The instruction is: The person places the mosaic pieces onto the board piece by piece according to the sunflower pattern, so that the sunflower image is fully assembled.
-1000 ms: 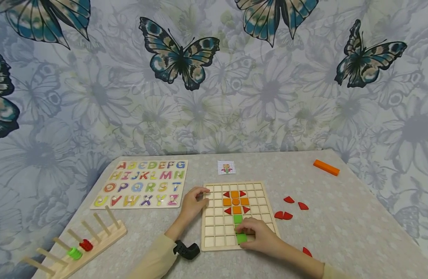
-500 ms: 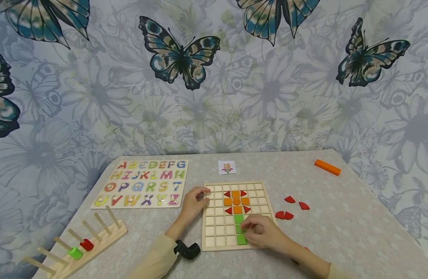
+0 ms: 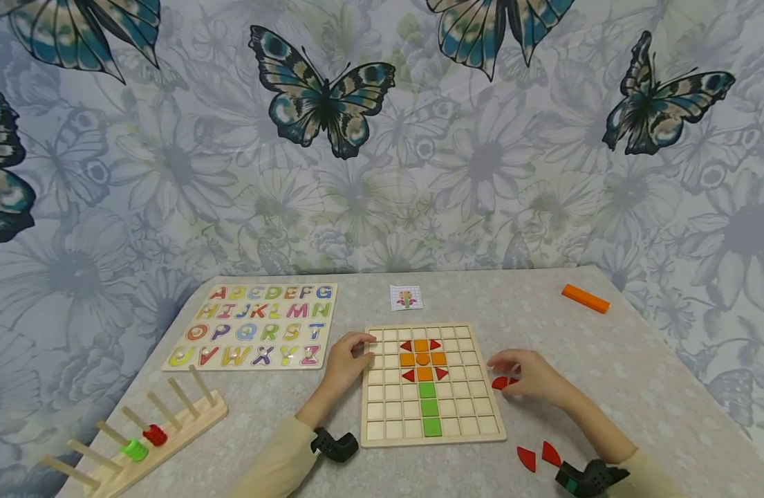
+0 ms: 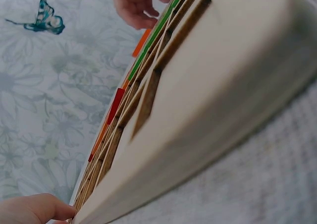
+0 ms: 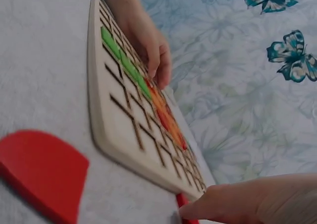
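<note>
A square wooden grid board (image 3: 390, 413) lies in the middle of the table, set with green squares (image 3: 430, 408), orange squares (image 3: 406, 360) and small red triangles (image 3: 408, 375) in a flower shape. My left hand (image 3: 344, 363) grips the board's left rim between thumb and fingers. Beside the right edge, my right hand (image 3: 534, 377) is over loose red petal-shaped pieces (image 3: 500, 383), its bent fingers and thumb apart. In the right wrist view its thumb reaches a red piece (image 5: 182, 202); whether it touches cannot be told. Part of the pieces is hidden under that hand.
Behind the board lies a small pattern card (image 3: 406, 298). On the left are an alphabet board (image 3: 232, 334) and a wooden peg stand (image 3: 189, 429) with green and red beads. Two more red pieces (image 3: 527, 458) lie near the right wrist; an orange bar (image 3: 585, 299) lies far right.
The right hand has left the green column, where the middle green square now sits in its cell, and moved right to the loose red pieces. The left hand stays at the rim.
</note>
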A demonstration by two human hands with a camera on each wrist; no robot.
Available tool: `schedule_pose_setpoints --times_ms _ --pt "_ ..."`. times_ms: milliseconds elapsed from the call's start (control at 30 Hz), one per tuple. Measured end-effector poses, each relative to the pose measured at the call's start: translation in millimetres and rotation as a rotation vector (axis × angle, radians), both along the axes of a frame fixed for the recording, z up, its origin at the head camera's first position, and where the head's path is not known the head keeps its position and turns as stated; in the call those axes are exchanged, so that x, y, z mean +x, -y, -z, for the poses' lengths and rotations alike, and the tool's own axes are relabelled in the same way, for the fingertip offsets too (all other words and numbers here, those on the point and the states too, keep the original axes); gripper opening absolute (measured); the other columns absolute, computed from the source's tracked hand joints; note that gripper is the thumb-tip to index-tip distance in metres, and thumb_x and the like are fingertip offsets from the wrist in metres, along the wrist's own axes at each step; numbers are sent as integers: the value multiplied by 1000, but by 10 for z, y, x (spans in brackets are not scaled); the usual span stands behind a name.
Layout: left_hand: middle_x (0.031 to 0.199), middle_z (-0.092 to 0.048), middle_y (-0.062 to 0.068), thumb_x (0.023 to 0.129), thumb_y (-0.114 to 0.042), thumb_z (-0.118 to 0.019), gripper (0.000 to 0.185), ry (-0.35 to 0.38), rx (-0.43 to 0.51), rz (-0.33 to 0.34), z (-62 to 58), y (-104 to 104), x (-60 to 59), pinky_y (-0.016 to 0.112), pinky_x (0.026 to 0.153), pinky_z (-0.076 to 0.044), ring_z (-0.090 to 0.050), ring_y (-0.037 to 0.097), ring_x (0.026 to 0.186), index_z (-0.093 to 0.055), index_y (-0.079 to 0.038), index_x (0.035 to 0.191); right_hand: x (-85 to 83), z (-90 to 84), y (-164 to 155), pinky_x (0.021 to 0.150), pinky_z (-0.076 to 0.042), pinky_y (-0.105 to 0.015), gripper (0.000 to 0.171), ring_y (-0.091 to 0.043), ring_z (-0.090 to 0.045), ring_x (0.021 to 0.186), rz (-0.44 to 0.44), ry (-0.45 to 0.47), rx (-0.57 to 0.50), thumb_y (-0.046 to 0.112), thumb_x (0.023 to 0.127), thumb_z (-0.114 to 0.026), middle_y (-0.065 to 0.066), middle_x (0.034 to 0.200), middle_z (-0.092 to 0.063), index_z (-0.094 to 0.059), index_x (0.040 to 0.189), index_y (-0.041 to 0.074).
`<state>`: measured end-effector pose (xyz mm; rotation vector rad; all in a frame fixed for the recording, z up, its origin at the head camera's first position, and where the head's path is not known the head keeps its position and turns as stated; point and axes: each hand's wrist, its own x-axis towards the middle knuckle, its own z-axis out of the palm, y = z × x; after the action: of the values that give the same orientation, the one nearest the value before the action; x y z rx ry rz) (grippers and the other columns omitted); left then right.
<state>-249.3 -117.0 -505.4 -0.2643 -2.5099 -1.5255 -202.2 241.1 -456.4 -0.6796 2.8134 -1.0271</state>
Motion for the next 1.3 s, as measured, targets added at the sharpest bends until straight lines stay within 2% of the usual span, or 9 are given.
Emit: schedule_pose_setpoints --times_ms 133,367,433,600,767,967,1167,1233,1300 --pt "106 -68 5 75 -2 -70 27 0 -5 -2 -3 -4 2 30 89 -46 -61 19 102 -71 -10 101 -32 70 -37 71 -51 -24 31 -8 -59 80 -21 6 -20 3 71 -75 -5 90 -68 -67 101 2" --pt "105 -68 5 75 -2 -70 26 -4 -10 -1 -18 -5 9 31 89 -46 -60 20 102 -71 -9 100 -25 65 34 77 -52 -28 36 -18 -62 87 94 -10 -56 5 72 -77 -7 95 -69 -66 106 1" --pt "105 -68 5 75 -2 -70 26 1 -12 -4 -23 -4 11 30 89 -46 -60 19 101 -72 -10 100 -14 50 104 79 -52 -29 37 -18 -62 89 97 -17 -68 7 73 -77 -7 97 -70 -66 108 1" --pt "106 -67 6 75 -2 -70 26 3 -10 -1 -31 3 15 32 89 -46 -60 20 102 -71 -9 101 7 38 363 82 -51 -24 36 -10 -60 89 -1 8 -89 11 76 -77 -5 99 -69 -65 109 4" --pt "105 -68 7 75 -1 -69 26 -20 -8 7 -27 1 15 32 88 -46 -61 22 101 -71 -8 100 27 87 621 83 -51 -23 33 -11 -61 91 -110 28 -133 6 77 -75 -5 100 -70 -66 108 5" --pt "106 -67 8 76 0 -68 26 -16 12 12 -17 -3 12 32 89 -48 -61 23 101 -71 -7 101 14 163 749 84 -52 -25 31 -14 -62 92 -153 -5 -156 4 76 -75 -5 100 -70 -67 106 5" --pt "109 -67 9 76 0 -67 27 6 18 7 -42 -11 25 33 91 -48 -61 23 103 -71 -7 101 43 176 736 84 -51 -27 29 -15 -61 92 -139 22 -198 6 79 -74 -4 103 -70 -67 107 7" --pt "109 -67 9 76 0 -67 26 6 16 10 -50 -12 30 33 91 -48 -61 23 103 -71 -6 102 60 172 701 84 -52 -27 27 -16 -61 93 -110 12 -213 6 81 -71 -5 104 -69 -67 107 8" --pt "109 -67 10 77 0 -67 26 2 14 16 -54 -9 32 33 91 -48 -60 23 104 -71 -6 102 82 165 641 82 -52 -27 24 -18 -61 92 -43 -20 -220 5 82 -69 -5 102 -69 -68 106 8"
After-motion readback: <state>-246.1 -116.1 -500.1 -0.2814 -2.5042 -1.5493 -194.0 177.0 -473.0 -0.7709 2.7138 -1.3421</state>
